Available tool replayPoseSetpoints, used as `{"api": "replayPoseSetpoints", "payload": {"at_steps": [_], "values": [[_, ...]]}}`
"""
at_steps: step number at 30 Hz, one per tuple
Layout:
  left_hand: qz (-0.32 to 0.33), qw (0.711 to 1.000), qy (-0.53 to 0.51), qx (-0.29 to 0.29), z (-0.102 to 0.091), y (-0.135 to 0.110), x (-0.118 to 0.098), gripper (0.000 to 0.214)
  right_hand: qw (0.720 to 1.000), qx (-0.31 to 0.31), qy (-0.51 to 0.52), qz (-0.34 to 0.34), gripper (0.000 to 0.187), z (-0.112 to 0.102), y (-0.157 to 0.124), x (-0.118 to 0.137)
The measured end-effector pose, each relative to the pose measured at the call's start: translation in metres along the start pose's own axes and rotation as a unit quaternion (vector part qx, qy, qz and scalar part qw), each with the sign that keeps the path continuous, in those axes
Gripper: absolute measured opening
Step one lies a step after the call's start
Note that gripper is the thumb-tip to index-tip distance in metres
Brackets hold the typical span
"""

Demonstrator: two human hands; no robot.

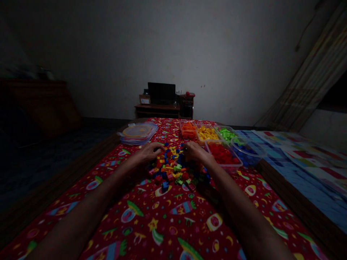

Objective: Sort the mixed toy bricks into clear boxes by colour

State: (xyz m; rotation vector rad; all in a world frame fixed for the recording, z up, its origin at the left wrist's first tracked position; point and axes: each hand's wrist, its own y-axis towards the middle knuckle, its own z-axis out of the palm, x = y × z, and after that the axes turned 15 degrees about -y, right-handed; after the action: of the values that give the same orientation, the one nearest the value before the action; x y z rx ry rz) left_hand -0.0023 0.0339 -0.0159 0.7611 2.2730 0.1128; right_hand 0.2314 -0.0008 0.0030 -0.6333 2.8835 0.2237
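Note:
A mixed pile of small toy building bricks [177, 168] in several colours lies on the red patterned cloth. At the pile's left edge, my left hand [149, 151] rests low with its fingers curved and a gap between thumb and forefinger; no brick shows in it. My right hand [197, 152] reaches over the pile's right side, fingers bent down and drawn together; whatever they hold is hidden in the shade. One blue brick [165, 186] sits at the pile's near edge.
Clear tubs hold sorted bricks: orange [189, 130], yellow [208, 133], green [227, 135], red [222, 154] and blue [245, 151]. Stacked plastic lids [138, 133] lie at the far left of the cloth [151, 213]. A patchwork-covered bed [303, 155] adjoins on the right.

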Motion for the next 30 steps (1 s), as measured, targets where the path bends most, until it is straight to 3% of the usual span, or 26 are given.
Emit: {"api": "replayPoseSetpoints", "payload": {"at_steps": [4, 8, 13, 17, 20, 22, 25, 30], "values": [[0.051, 0.995, 0.009, 0.083, 0.007, -0.001, 0.001, 0.028, 0.997, -0.069, 0.006, -0.021, 0.021, 0.002, -0.004, 0.007], [0.064, 0.992, 0.017, 0.108, 0.020, -0.002, -0.002, 0.018, 0.998, -0.065, 0.000, -0.027, 0.020, 0.012, -0.004, 0.019], [0.038, 0.997, -0.002, 0.069, 0.021, 0.001, -0.005, 0.013, 0.998, -0.038, 0.003, -0.040, 0.021, 0.015, 0.003, 0.019], [-0.042, 0.988, -0.147, -0.012, 0.016, 0.001, -0.009, 0.020, 0.989, -0.075, 0.129, -0.019, 0.025, 0.007, 0.010, 0.013], [-0.109, 0.942, -0.318, -0.019, 0.021, -0.001, -0.015, 0.029, 0.962, -0.096, 0.257, 0.015, 0.030, 0.002, 0.015, 0.015], [-0.152, 0.897, -0.416, -0.012, 0.030, 0.000, -0.020, 0.028, 0.945, -0.076, 0.314, 0.047, 0.032, 0.002, 0.017, 0.020], [-0.208, 0.835, -0.507, -0.046, 0.043, 0.004, -0.027, 0.019, 0.927, -0.036, 0.362, 0.087, 0.033, 0.002, 0.016, 0.028], [-0.208, 0.789, -0.577, -0.032, 0.050, 0.006, -0.038, 0.045, 0.921, -0.037, 0.383, 0.061, 0.032, 0.003, 0.014, 0.039]]}}
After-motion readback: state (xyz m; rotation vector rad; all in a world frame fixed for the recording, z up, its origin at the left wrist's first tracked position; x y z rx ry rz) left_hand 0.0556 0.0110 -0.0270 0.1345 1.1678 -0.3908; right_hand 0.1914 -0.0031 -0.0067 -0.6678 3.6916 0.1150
